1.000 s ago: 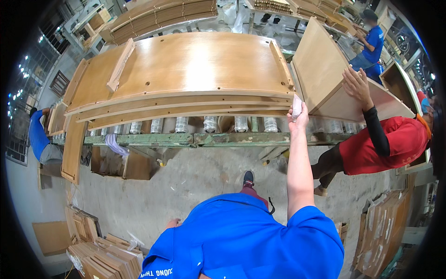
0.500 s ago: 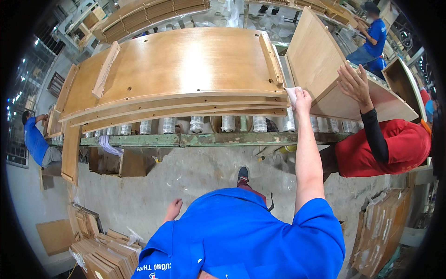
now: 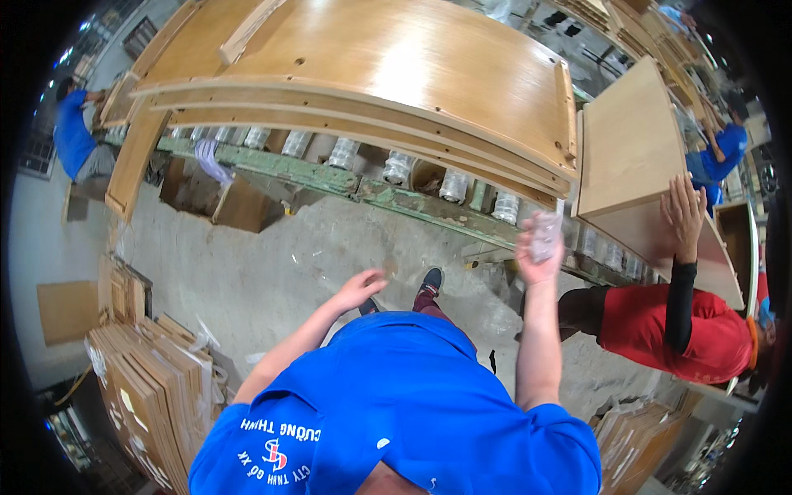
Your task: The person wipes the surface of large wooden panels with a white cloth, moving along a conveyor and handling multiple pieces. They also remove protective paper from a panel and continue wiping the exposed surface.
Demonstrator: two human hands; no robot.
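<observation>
Your right hand (image 3: pixel 536 262) holds pinkish-white wad (image 3: pixel 545 234) in palm, fingers curled about it. Wad looks crumpled, wrinkled; likely light, soft, easily squashed; best held round middle, lightly. Your left hand (image 3: pixel 360 289): fingers loosely bent, nothing seen in it. Beyond right hand, leftward: glossy flat wooden panel (image 3: pixel 346 62), film-wrapped cylindrical rollers (image 3: pixel 454 186).

The right hand (image 3: pixel 538 262) holds a small pinkish packet (image 3: pixel 545 234), near the corner of the stacked panels (image 3: pixel 363 70). The left hand (image 3: pixel 360 290) is above the floor (image 3: pixel 289 268), and its fingers are loosely bent. The panels lie on rollers (image 3: pixel 343 154) (these look wrapped in clear plastic). On the right side, a red-shirted worker's raised hand (image 3: pixel 683 219) is near a wooden box (image 3: pixel 623 136).
</observation>
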